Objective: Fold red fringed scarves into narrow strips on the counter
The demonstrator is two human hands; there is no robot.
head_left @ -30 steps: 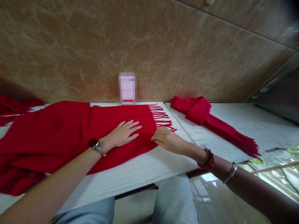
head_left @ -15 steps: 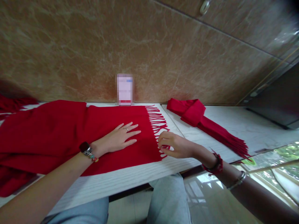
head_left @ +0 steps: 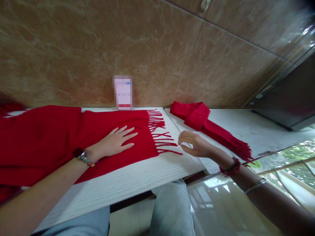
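Note:
A long red scarf [head_left: 61, 137] lies spread along the white tabletop, its fringe [head_left: 163, 144] pointing right. Flat on the cloth, a little left of the fringe, rests my left hand [head_left: 114, 141] with fingers spread. My right hand [head_left: 194, 144] hovers just past the fringe tips, fingers loosely curled; a gap shows between thumb and fingers, and no strand is visible inside it. The lower strands lie fairly straight, while some upper ones are bunched together. To the right, a second red scarf [head_left: 201, 116] lies folded over itself, its fringed end towards the table's front edge.
A blurred-out pale upright rectangle [head_left: 123, 93] leans against the brown marbled wall [head_left: 147, 49] behind the scarf. More red fabric [head_left: 11, 107] lies at the far left. A dark grey object [head_left: 290, 95] stands at the right end of the white tabletop [head_left: 118, 183].
My right hand has moved from the scarf's edge across the fringe to the right, and the lower strands now lie straighter. My left hand stays flat on the cloth. The view has shifted slightly right.

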